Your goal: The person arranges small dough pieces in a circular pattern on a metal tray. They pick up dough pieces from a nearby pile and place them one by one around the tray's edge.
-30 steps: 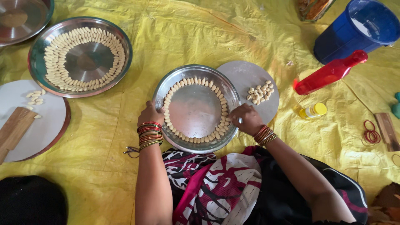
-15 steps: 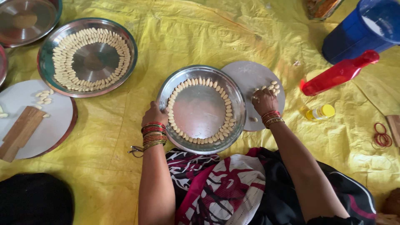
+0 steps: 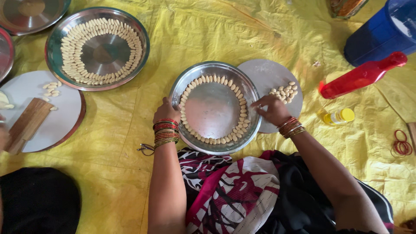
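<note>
Yellow sheet [image 3: 260, 39]: ground cover beneath everything.
Steel plate [image 3: 215, 107]: between both hands; ring of pale dough pieces [image 3: 203, 79] inside.
Left hand [image 3: 166, 112]: closed on the plate's rim.
Right hand [image 3: 272, 109]: fingertips pinched, grip contents unclear; loose pieces [image 3: 284, 92] just beyond.
Risk: a nudged rim likely scatters the ring.

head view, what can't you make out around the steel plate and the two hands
- Right hand: its fingertips curl under, so any piece in its grip is hidden.
- Left hand: its fingers fold over the steel plate rim, so the contact is unclear.
- Blue container: cut off by the top right edge.
- Small pale pieces on the round board: too small to identify.
</note>
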